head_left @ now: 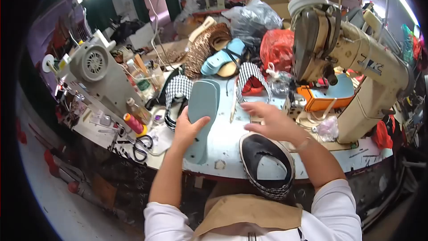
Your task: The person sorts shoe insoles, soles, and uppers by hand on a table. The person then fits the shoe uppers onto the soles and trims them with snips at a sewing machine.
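Apron [254, 216], soles [203, 100] in left hand [186, 128], apparently stacked

Centre frame: narrow lane of worktable [223, 145] between blue soles [203, 100], gripped by left hand [188, 130], and spread right hand [269, 122]; dark shoe upper [253, 151] blocks lower right of lane; patterned strap [243, 78] crowds upper centre; sewing machine [356, 49] bars right; scissors [135, 147], thread spool [133, 124] obstruct lower left.

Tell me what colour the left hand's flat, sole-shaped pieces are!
The sole-shaped pieces are pale greyish blue, best seen in the head view.
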The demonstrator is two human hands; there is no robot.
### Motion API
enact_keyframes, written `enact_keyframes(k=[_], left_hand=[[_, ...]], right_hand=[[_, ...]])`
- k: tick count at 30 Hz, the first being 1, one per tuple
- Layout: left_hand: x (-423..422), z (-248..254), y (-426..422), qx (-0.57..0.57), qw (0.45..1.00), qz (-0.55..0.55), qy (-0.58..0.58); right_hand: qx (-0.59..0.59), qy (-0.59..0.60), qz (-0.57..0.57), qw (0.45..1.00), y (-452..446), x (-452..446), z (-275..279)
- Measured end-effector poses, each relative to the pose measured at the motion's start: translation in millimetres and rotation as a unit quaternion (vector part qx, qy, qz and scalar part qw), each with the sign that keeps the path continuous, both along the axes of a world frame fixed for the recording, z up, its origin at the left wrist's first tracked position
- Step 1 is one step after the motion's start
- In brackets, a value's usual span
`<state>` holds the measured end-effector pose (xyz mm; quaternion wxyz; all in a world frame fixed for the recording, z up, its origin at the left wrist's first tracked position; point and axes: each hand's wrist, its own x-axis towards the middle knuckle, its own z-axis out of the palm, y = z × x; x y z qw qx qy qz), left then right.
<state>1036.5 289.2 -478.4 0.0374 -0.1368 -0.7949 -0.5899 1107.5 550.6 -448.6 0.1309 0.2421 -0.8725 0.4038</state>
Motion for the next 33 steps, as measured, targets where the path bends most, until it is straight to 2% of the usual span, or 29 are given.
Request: enact_keyframes(k=[1, 2, 3, 4, 5, 6, 7, 8, 10, 12, 14, 15, 17, 18, 19, 21, 22, 23, 25, 29, 33], left_hand=[[-7, -11, -11, -0.066, 0.998, -0.019, -0.008], [-7, -18, -16, -0.169, 0.985, -0.038, -0.016], [-3, -28, -20, -0.253, 0.967, -0.023, 0.028], [1, -41, -24, -0.337, 0.938, -0.010, 0.073], [2, -58, -27, -0.346, 0.907, 0.009, 0.241], [11, -48, -17, -0.317, 0.902, 0.010, 0.293], [25, -37, -6, -0.286, 0.895, 0.012, 0.342], [35, -33, 6, -0.256, 0.903, -0.003, 0.344], [57, -41, 30, -0.204, 0.949, -0.061, 0.233], [74, -58, 54, -0.123, 0.984, -0.117, 0.049], [79, -82, 70, -0.003, 0.977, -0.176, -0.123], [78, -90, 71, -0.003, 0.978, -0.173, -0.120], [78, -94, 74, 0.120, 0.968, -0.182, -0.121], [81, -90, 75, 0.218, 0.946, -0.182, -0.154], [79, -90, 75, 0.220, 0.947, -0.176, -0.154], [76, -89, 71, 0.268, 0.940, -0.150, -0.151], [74, -88, 73, 0.323, 0.910, -0.154, -0.208], [72, -89, 71, 0.322, 0.912, -0.143, -0.209], [65, -95, 69, 0.381, 0.864, -0.183, -0.275], [68, -91, 67, 0.408, 0.842, -0.173, -0.309], [71, -88, 69, 0.434, 0.825, -0.167, -0.321]], right_hand=[[-0.009, -0.016, -0.022, 1.000, 14, 15, 6], [-0.031, -0.093, -0.056, 0.994, 27, 29, 3], [-0.055, -0.168, -0.092, 0.980, 38, 44, -5], [-0.091, -0.173, -0.114, 0.974, 48, 54, -28], [-0.083, -0.191, -0.127, 0.970, 58, 61, -46], [-0.075, -0.210, -0.140, 0.965, 64, 67, -60], [-0.133, -0.258, -0.148, 0.945, 66, 72, -72], [-0.132, -0.266, -0.152, 0.943, 67, 75, -82], [-0.199, -0.264, -0.142, 0.933, 66, 76, -93], [-0.205, -0.277, -0.154, 0.926, 62, 78, -93], [-0.250, -0.300, -0.135, 0.911, 61, 76, -110], [-0.277, -0.277, -0.130, 0.911, 57, 76, -112], [-0.289, -0.264, -0.139, 0.909, 55, 77, -119], [-0.302, -0.254, -0.151, 0.906, 53, 77, -119], [-0.357, -0.251, -0.140, 0.889, 51, 80, -117], [-0.362, -0.216, -0.154, 0.893, 44, 85, -114], [-0.369, -0.177, -0.173, 0.896, 39, 87, -113], [-0.369, -0.170, -0.173, 0.897, 36, 89, -110], [-0.359, -0.146, -0.164, 0.907, 31, 92, -102], [-0.339, -0.119, -0.159, 0.920, 28, 95, -101], [-0.321, -0.146, -0.161, 0.922, 33, 93, -103]])
